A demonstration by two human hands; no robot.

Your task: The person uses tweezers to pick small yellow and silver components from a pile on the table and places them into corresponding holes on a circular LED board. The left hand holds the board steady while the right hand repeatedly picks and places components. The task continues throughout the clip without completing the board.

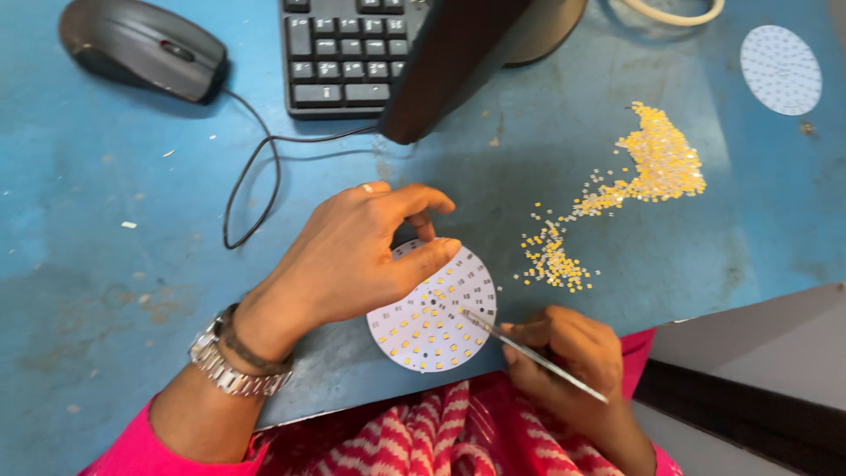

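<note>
Left hand: the left hand [352, 260] is laid over the upper left part of the round white board [434, 310], fingers curled, thumb and fingertips pressed on its upper edge; the board is pinned down rather than gripped all round. A metal watch [225, 366] is worn on that wrist.
Right hand: the right hand [568, 348] is closed about a pair of slim metal tweezers [529, 354], whose tips are set on the board's right side.
Board: it is seen flat on the blue worktop [132, 264], at the near edge, just in front of the person.
Progress: many small yellow components are seen seated on the lower and middle part of the board, while a number of pads toward the upper and left area look bare. The part under the left hand is hidden, so its state cannot be told. The filling is judged to be well under way but not finished.
Supply: a loose scatter of yellow components [656, 167] is spread on the worktop to the right, well apart from the board; plenty is left.
Surroundings: a second round white board [781, 69] is seen at the far right, and a keyboard [339, 53] and a dark mouse [141, 48] at the far side.
</note>
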